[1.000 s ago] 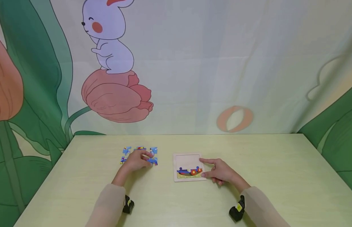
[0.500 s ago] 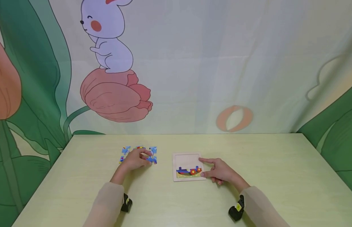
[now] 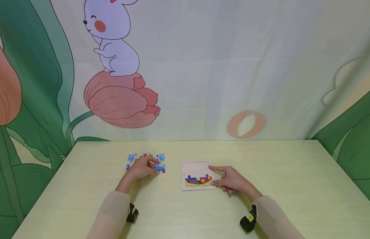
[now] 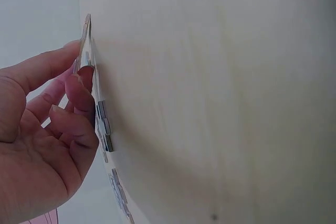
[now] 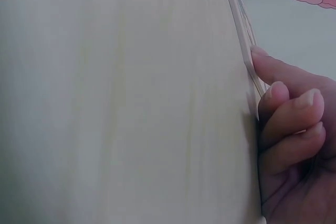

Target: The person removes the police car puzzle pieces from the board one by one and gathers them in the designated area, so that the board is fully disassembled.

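My left hand (image 3: 142, 167) is over the loose jigsaw pieces left of centre. In the left wrist view its fingertips pinch a thin jigsaw piece (image 4: 85, 34), which stands tilted off the table; the other fingers curl beneath. Blue pieces (image 3: 160, 168) lie by its fingertips in the head view, and the hand covers part of the group. At centre lies a square wooden puzzle tray (image 3: 183, 176), its lower part filled with a boat-like picture (image 3: 198, 181). My right hand (image 3: 231, 179) rests its straight thumb and index finger on the tray's right edge, the other fingers curled.
More loose jigsaw pieces lie behind and left of my left hand, such as a blue piece (image 3: 132, 157) and a red-and-yellow one (image 3: 147, 154). The pale table (image 3: 185, 215) ends at a printed curtain (image 3: 190, 83). Black wrist cameras (image 3: 248, 221) sit at both sleeves.
The head view has shifted slightly. Both hands keep nearly the same places, and the tray and the loose pieces show no clear movement.
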{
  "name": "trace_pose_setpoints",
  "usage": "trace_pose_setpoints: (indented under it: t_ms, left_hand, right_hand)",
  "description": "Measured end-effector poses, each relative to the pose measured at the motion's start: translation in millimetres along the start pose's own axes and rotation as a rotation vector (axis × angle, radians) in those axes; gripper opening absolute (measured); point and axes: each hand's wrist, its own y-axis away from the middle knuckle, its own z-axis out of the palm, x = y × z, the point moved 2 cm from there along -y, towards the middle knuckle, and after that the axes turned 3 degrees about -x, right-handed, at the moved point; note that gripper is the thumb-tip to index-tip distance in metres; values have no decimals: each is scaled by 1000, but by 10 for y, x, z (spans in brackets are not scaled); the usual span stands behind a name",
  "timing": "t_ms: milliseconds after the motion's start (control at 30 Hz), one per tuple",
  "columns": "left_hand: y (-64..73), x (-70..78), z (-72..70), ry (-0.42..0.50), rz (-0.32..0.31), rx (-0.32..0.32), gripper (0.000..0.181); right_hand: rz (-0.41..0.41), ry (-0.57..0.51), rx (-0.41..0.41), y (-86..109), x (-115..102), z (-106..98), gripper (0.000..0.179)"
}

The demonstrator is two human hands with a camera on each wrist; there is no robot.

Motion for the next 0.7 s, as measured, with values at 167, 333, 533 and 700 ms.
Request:
trace_pose_setpoints:
  t_ms: [167, 333, 533, 700]
  left_hand:
    - [1, 12, 0, -14, 1, 0, 30]
    - [17, 19, -15, -7, 6, 5, 29]
    - [78, 54, -4, 47, 26, 5, 28]
    - [128, 141, 82, 74, 54, -8, 28]
  right_hand:
    - [2, 0, 2, 2, -3, 1, 64]
    - [-9, 5, 1, 9, -22, 2, 64]
    - [0, 11, 4, 13, -30, 4, 64]
    - [2, 2, 4, 8, -17, 3, 65]
